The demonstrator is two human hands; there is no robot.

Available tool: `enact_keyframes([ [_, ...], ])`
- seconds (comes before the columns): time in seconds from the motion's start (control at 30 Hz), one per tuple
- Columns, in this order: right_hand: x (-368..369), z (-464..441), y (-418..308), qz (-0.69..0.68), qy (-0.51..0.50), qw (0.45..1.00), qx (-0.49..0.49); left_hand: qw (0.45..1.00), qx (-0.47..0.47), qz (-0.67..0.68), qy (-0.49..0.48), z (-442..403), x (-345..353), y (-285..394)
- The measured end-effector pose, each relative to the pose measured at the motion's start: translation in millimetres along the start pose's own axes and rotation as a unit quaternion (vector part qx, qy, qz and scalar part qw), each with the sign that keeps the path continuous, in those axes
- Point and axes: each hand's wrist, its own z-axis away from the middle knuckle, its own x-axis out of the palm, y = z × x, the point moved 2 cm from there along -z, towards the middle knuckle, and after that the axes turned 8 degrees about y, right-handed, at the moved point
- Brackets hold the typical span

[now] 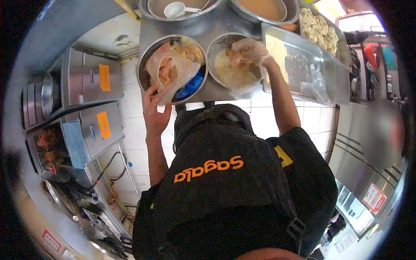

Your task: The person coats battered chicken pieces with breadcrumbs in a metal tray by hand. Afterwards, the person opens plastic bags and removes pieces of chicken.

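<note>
My left hand [157, 108] is bare and holds the near edge of a clear plastic bag [182, 71] of raw meat pieces. The bag rests in a round metal bowl [141, 80], with more meat [190, 52] behind it and a blue plastic bag [190, 85] at its right side. My right hand [251, 52], in a clear plastic glove, is over a second metal bowl [209, 65]. Its fingers are closed round a piece of meat [236, 57]. Pale batter and a thin plastic lining [242, 82] show in that bowl.
Two large basins stand behind, one with a white ladle [175, 9], one with brownish liquid [262, 8]. Right of my hand is a clear tray [299, 65] with crumbs and a crumpled bag [317, 82]. Breaded pieces [318, 32] lie beyond. A person [381, 134] is at the far right.
</note>
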Motion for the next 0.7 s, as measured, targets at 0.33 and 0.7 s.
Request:
enact_keyframes([
  [0.33, 50.6, -1.1, -140.0, -0.042, -0.149, 0.965, -0.211, 0.996, 0.028, 0.010, 0.089, 2.5, 3.4, -7.4],
  [0.7, 189.1, -11.1, -142.6, 0.400, -0.353, 0.805, -0.260, 0.998, 0.059, 0.031, 0.014, 3.8, 15.2, -15.0],
])
